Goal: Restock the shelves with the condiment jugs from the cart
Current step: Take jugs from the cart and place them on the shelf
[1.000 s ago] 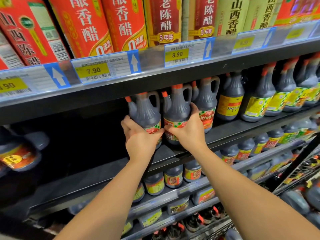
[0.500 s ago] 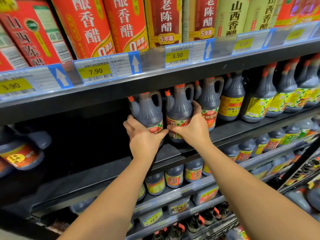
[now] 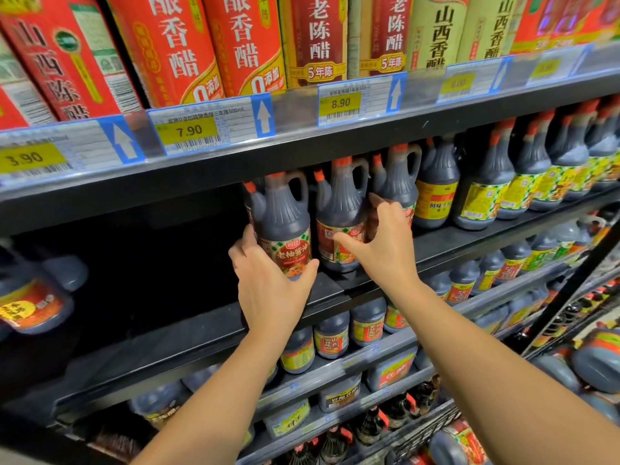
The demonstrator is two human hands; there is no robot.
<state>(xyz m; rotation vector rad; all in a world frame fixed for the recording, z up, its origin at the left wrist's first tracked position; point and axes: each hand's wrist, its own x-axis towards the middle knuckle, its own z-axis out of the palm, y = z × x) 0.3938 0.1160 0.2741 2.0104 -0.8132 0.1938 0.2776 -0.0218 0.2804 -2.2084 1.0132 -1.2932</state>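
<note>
Two dark soy-sauce jugs with orange caps and red labels stand side by side on the black middle shelf (image 3: pixel 469 245). My left hand (image 3: pixel 268 290) clasps the base of the left jug (image 3: pixel 285 219), thumb on its right side and fingers on its left. My right hand (image 3: pixel 385 250) is at the right jug (image 3: pixel 339 213) with fingers spread: the thumb lies across the label and the fingertips reach between this jug and a third jug (image 3: pixel 399 182) behind it. Its palm is off the jug.
Left of the jugs the shelf is a dark gap, with a tipped jug (image 3: pixel 30 303) at the far left. Yellow-labelled jugs (image 3: pixel 483 196) fill the shelf to the right. Red vinegar cartons (image 3: pixel 174 45) line the shelf above. More jugs lie at lower right (image 3: pixel 597 364).
My right hand has loosened from around the right jug and spread its fingers. My left hand has slid lower on the left jug, exposing its label.
</note>
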